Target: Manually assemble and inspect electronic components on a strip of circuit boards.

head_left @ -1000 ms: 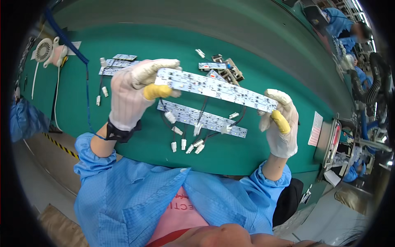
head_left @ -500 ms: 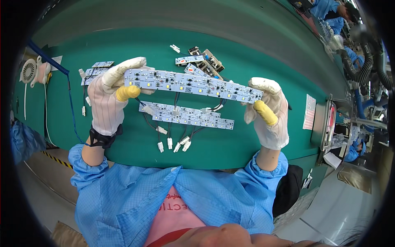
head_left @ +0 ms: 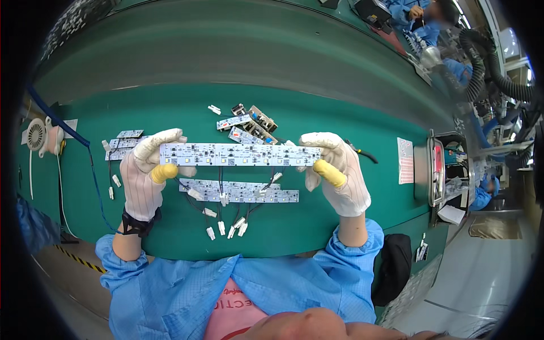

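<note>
Between my two gloved hands a long white LED circuit board is held up level, gripped at both ends. My left hand, with a yellow thumb cover and a dark wrist strap, is closed on its left end. On its right end my right hand is closed too, thumb in front and fingers behind. Wires with white connectors hang from the board's lower edge. Beneath it more LED boards lie on the green mat, their white connectors spread toward me.
Small boards and beige electronic modules lie beyond the held board. Other LED boards sit at left, near a small fan. Dark-handled pliers, a printed sheet and a metal tray are at right. A co-worker sits far right.
In the picture everything sits lower and further left as my view has shifted. The held board, earlier sloping down to the right, is now level. Both hands keep their grip.
</note>
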The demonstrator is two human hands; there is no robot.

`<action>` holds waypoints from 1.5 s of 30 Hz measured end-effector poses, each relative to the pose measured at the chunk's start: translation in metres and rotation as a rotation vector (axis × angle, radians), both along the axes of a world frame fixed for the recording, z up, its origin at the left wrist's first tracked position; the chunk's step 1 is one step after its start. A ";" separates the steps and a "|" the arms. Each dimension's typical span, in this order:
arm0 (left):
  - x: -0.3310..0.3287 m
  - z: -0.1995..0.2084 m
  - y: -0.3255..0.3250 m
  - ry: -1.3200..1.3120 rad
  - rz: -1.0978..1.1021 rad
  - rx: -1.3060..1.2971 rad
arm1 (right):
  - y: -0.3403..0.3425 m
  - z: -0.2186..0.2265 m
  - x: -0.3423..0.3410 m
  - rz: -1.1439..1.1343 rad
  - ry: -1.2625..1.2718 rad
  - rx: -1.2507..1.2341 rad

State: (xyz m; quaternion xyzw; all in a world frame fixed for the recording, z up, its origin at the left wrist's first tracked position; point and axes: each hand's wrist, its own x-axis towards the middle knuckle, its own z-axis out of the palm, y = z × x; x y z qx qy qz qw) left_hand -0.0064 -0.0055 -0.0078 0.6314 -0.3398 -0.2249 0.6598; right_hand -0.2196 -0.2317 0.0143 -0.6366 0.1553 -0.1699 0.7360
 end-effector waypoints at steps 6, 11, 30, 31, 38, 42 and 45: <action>-0.002 0.003 -0.003 -0.002 0.032 -0.059 | 0.001 0.008 -0.002 0.028 -0.004 -0.025; -0.001 0.000 -0.004 0.079 -0.049 -0.151 | 0.004 0.012 0.001 0.021 0.005 0.016; -0.005 0.000 -0.007 0.089 -0.023 -0.136 | 0.007 0.010 0.001 -0.001 -0.062 0.053; -0.006 0.002 -0.007 0.080 -0.018 -0.116 | 0.006 0.009 0.001 0.013 -0.075 0.044; -0.002 -0.002 -0.002 0.068 -0.052 -0.164 | 0.004 0.002 0.007 -0.011 -0.052 0.107; -0.005 -0.004 -0.009 0.042 0.024 -0.239 | 0.002 0.001 0.010 0.013 -0.062 0.131; -0.004 -0.002 -0.007 0.026 0.029 -0.163 | 0.002 -0.001 0.012 0.018 -0.058 0.143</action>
